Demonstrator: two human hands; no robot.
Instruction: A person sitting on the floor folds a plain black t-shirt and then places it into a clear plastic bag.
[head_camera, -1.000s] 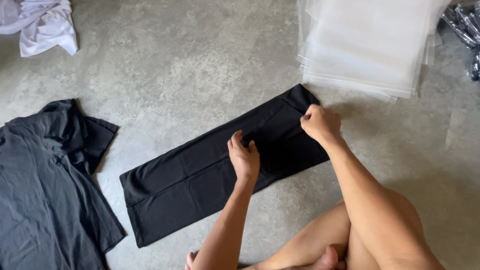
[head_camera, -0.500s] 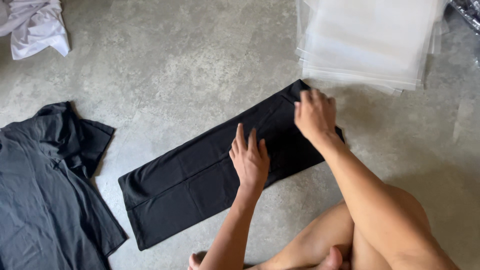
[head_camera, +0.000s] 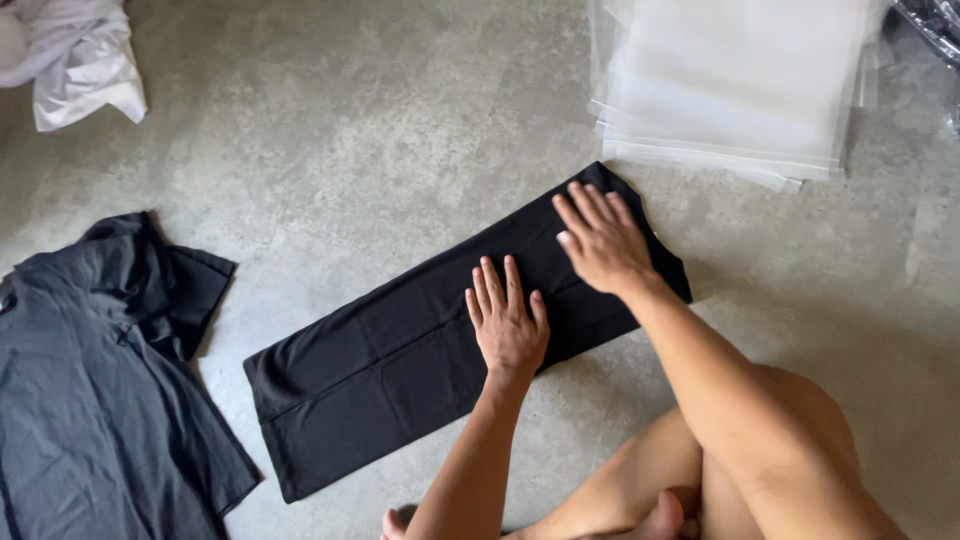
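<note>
Both grips lie open and flat, clamping nothing: left hand (head_camera: 508, 325) pressing mid-frame on the folded black garment (head_camera: 420, 340), a long strip slanting across the concrete floor (head_camera: 380, 130); right hand (head_camera: 602, 240) flattens its upper-right end; clear plastic bags (head_camera: 735, 85) stacked beyond.

Bare concrete floor (head_camera: 380, 120) lies open across the upper middle of the frame, above the folded black garment (head_camera: 420, 340). A stack of clear plastic bags (head_camera: 730, 90) blocks the upper right, just beside the garment's far end. A dark shirt (head_camera: 90, 380) fills the lower left, a white cloth (head_camera: 80, 60) the upper left corner. Floor at right stays open.
</note>
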